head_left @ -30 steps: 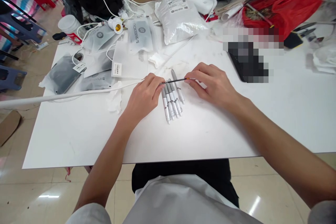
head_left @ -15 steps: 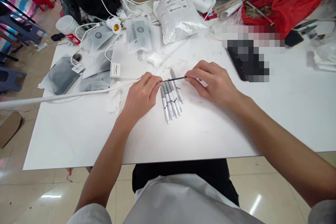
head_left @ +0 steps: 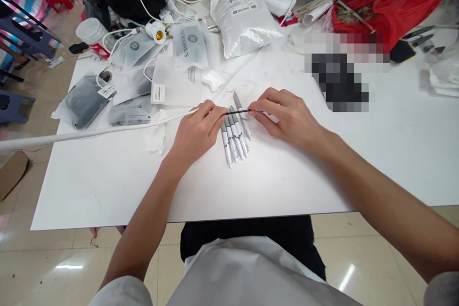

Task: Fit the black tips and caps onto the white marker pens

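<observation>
Between my hands a thin black pen refill (head_left: 238, 112) is stretched level above the table. My left hand (head_left: 199, 128) pinches its left end between thumb and forefinger. The thumb and fingers of my right hand (head_left: 290, 112) close on the other end, where a bit of orange shows. Beneath the refill, several white and grey pens (head_left: 233, 142) lie side by side, their upper ends partly hidden by it and my left fingers. One more pen (head_left: 237, 101) lies at an angle just right of the row.
On the white table (head_left: 272, 181), packaged dark items (head_left: 86, 100) are heaped at the left. A stuffed white plastic bag (head_left: 247, 24) and a red bag (head_left: 398, 14) sit at the back. A white cable (head_left: 89, 131) runs in from the left. A dark blurred-out object (head_left: 340, 83) lies to the right.
Both hands have shifted slightly lower, and my right hand has come a little closer to my left. Less of the black refill shows between them. The pens stay put.
</observation>
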### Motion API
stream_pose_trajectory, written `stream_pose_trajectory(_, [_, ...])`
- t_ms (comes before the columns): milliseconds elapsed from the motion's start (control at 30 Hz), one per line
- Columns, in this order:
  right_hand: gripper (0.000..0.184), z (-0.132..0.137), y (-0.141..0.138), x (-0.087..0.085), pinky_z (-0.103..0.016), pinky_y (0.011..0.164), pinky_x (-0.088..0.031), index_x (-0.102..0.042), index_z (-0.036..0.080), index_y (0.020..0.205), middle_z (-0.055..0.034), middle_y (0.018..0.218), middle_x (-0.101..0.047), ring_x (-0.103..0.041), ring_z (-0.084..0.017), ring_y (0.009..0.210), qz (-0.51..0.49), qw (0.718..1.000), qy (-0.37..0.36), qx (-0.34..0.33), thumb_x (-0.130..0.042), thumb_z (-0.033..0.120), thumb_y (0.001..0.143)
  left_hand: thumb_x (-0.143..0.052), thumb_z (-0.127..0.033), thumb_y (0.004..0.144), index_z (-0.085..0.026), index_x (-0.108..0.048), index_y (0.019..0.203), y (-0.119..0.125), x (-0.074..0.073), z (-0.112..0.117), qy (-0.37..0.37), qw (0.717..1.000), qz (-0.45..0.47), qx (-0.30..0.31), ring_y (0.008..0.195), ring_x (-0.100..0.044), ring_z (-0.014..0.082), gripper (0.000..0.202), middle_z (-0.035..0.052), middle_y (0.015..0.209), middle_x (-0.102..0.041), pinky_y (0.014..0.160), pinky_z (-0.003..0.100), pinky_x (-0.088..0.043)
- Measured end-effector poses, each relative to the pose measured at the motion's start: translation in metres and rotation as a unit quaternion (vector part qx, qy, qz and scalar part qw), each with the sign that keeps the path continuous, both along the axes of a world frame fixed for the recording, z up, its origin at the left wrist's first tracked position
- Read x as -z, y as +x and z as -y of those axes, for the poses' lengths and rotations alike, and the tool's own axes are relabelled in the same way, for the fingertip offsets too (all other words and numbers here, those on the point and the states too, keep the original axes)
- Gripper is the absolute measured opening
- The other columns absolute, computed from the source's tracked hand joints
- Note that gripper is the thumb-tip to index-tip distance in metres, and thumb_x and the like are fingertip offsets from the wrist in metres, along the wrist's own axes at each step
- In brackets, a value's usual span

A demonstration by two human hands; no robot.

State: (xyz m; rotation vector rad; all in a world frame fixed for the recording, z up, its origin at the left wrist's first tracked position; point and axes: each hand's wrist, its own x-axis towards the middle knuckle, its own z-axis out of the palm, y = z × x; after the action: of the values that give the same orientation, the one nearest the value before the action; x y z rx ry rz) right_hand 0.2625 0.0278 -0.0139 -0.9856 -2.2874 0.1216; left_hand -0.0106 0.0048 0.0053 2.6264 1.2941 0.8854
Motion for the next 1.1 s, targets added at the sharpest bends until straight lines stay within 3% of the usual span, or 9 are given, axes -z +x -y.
stream_pose_trajectory(833, [0.025,0.002,-0.002,-0.001,-0.037,0.073,-0.050,-0.076,0.025,0.112,-0.0087,0.100,-0.071,-0.063,-0.022,0.081,0.014,1.000,0.009,0.002,-0.054,0.037,0.111,-0.044,-0.029,0.116,-0.019,-0.070,0.116,0.006,0.002,0.003,0.017,0.999,-0.033,0.020,0.088,-0.069,0.0206,0.028,0.0069,0.097,-0.074,0.088,0.036,-0.053])
stream_pose_trajectory(1100, [0.024,0.007,-0.008,0.005,-0.036,0.075,-0.053,-0.072,0.022,0.119,-0.0100,0.105,-0.072,-0.066,-0.021,0.083,0.022,0.998,0.006,-0.053,-0.051,0.032,0.111,-0.051,-0.030,0.114,-0.020,-0.070,0.118,0.011,0.008,0.007,0.040,0.997,-0.032,0.055,0.093,-0.073,0.0200,0.021,0.0055,0.099,-0.078,0.097,0.038,-0.055])
